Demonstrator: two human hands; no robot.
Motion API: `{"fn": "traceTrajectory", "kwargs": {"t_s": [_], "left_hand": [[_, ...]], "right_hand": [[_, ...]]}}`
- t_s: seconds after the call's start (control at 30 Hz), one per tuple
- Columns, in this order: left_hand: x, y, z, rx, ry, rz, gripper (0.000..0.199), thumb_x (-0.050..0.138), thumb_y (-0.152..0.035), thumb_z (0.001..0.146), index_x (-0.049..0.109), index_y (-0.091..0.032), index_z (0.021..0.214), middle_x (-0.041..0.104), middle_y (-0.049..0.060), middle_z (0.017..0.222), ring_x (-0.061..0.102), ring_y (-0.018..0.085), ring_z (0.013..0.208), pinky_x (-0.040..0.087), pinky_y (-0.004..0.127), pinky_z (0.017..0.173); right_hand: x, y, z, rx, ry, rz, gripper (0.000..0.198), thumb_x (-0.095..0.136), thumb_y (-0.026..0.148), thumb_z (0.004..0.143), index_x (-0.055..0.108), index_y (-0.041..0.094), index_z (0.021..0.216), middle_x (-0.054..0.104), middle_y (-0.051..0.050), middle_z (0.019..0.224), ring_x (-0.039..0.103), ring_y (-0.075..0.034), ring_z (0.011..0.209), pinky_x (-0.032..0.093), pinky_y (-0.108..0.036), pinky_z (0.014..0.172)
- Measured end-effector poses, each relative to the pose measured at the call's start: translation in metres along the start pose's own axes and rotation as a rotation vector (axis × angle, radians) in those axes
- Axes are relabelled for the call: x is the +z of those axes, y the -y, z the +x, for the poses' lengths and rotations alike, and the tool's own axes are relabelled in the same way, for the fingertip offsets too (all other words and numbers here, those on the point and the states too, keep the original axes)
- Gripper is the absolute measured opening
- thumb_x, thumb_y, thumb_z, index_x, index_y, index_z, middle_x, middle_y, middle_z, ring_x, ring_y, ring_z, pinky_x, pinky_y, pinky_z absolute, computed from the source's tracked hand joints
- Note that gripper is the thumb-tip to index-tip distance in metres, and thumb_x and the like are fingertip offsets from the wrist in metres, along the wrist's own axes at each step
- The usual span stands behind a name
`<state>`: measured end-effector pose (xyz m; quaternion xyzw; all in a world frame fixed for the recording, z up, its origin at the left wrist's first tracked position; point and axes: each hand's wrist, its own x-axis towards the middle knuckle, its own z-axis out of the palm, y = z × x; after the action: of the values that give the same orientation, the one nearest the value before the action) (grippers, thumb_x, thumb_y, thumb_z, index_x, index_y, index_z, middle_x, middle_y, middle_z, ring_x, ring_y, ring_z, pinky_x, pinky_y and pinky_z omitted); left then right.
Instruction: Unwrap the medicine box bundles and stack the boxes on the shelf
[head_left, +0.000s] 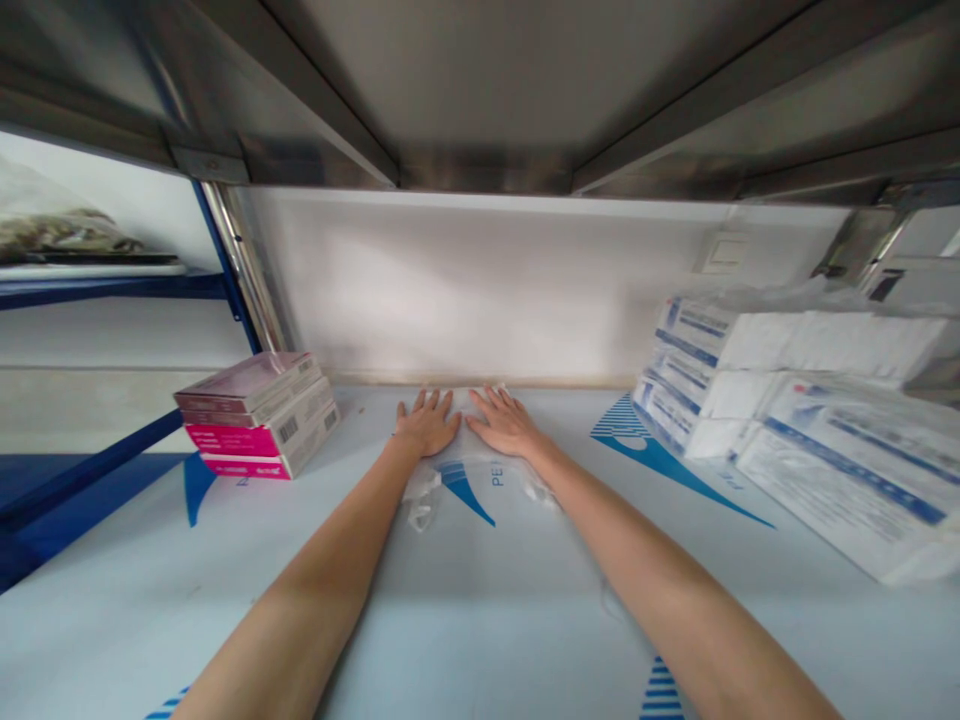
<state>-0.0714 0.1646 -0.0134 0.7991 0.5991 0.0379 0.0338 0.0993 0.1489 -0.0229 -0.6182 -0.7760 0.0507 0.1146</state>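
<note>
Both arms reach deep onto a shelf covered with a pale blue printed sheet (487, 620). My left hand (427, 425) lies flat near the back wall, fingers spread. Beside it, my right hand (501, 420) is likewise flat with its fingers apart. Under and between the two hands lies a thin clear plastic bag (421, 500), its crumpled corners showing just in front of the wrists. Blue print on the sheet shows through the plastic. Most of the bag's outline is hard to make out.
Pink and white boxes (259, 425) are stacked to the left. At the right stand several white packs in plastic wrap (862, 450). A metal shelf (487, 100) hangs low overhead, with chrome posts (244, 260) at the sides and a white wall (465, 290) behind.
</note>
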Motion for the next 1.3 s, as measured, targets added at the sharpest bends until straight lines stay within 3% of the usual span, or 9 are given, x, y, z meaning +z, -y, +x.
{"fn": "traceTrajectory", "kwargs": {"t_s": [0.33,0.47,0.53,0.63,0.8,0.93,1.07,1.2,1.3], "left_hand": [[0.0,0.007,0.003,-0.015,0.05,-0.017,0.068,0.017,-0.054,0.098,0.023,-0.022,0.157,0.017,0.008,0.166,0.015,0.029,0.153,0.014,0.06,0.119],[0.0,0.01,0.003,0.009,0.057,-0.014,0.069,0.017,-0.054,0.098,0.023,-0.021,0.157,0.016,0.009,0.166,0.015,0.028,0.153,0.015,0.058,0.12],[-0.001,0.011,0.002,0.02,0.054,-0.016,0.068,0.018,-0.054,0.098,0.024,-0.021,0.157,0.017,0.01,0.165,0.016,0.028,0.153,0.017,0.058,0.119],[-0.003,0.013,0.0,0.029,0.04,-0.031,0.067,0.018,-0.053,0.099,0.022,-0.021,0.157,0.019,0.011,0.165,0.018,0.028,0.152,0.019,0.058,0.118],[-0.028,0.005,-0.005,0.028,-0.035,-0.073,0.069,0.014,-0.056,0.099,0.023,-0.02,0.158,0.015,0.015,0.165,0.017,0.034,0.152,0.022,0.061,0.116],[-0.059,-0.041,-0.023,0.216,-0.151,-0.099,0.066,0.022,-0.054,0.1,0.023,-0.022,0.158,0.021,0.011,0.165,0.012,0.031,0.153,0.015,0.053,0.121],[-0.07,-0.114,-0.058,0.528,-0.126,-0.143,0.056,0.028,-0.05,0.101,0.048,-0.023,0.146,0.052,0.006,0.149,0.046,0.022,0.139,0.032,0.033,0.115],[-0.057,-0.176,-0.085,0.655,-0.09,-0.167,0.045,0.032,-0.039,0.1,0.068,-0.023,0.122,0.071,0.008,0.124,0.065,0.028,0.117,0.049,0.04,0.099],[-0.048,-0.21,-0.09,0.672,-0.105,-0.193,0.045,0.032,-0.032,0.099,0.068,-0.021,0.122,0.071,0.012,0.122,0.067,0.032,0.112,0.052,0.045,0.094]], "right_hand": [[0.005,-0.007,0.006,0.035,0.008,0.167,0.065,0.045,0.061,0.094,0.043,0.029,0.15,0.028,-0.006,0.163,0.017,-0.032,0.152,0.009,-0.049,0.121],[0.003,-0.014,0.011,0.06,-0.099,0.389,0.053,0.055,0.054,0.091,0.06,0.028,0.136,0.045,-0.004,0.154,0.031,-0.026,0.148,0.016,-0.042,0.121],[-0.002,-0.021,0.012,0.087,-0.208,0.528,0.047,0.044,0.049,0.097,0.062,0.025,0.132,0.055,-0.005,0.146,0.044,-0.021,0.14,0.028,-0.037,0.117],[-0.014,-0.036,0.006,0.133,-0.377,0.731,0.055,0.026,0.047,0.102,0.064,0.017,0.127,0.067,-0.011,0.131,0.062,-0.021,0.121,0.046,-0.035,0.102],[-0.035,-0.057,-0.028,0.148,-0.47,0.964,0.06,0.03,0.058,0.096,0.07,0.014,0.097,0.076,-0.015,0.091,0.072,-0.021,0.072,0.057,-0.033,0.074],[-0.054,-0.065,-0.072,0.056,-0.417,1.012,0.046,0.05,0.058,0.086,0.067,0.017,0.075,0.071,-0.008,0.068,0.066,-0.017,0.056,0.054,-0.029,0.06],[-0.07,-0.074,-0.122,-0.012,-0.398,0.945,0.028,0.062,0.043,0.079,0.067,0.018,0.069,0.068,-0.003,0.065,0.064,-0.015,0.055,0.052,-0.027,0.058],[-0.084,-0.092,-0.17,0.014,-0.429,0.85,0.022,0.058,0.033,0.081,0.065,0.018,0.066,0.068,-0.002,0.064,0.065,-0.015,0.057,0.052,-0.028,0.059],[-0.105,-0.108,-0.204,0.024,-0.511,0.722,0.018,0.056,0.03,0.083,0.068,0.019,0.074,0.071,-0.003,0.07,0.068,-0.018,0.064,0.053,-0.029,0.063]]}}
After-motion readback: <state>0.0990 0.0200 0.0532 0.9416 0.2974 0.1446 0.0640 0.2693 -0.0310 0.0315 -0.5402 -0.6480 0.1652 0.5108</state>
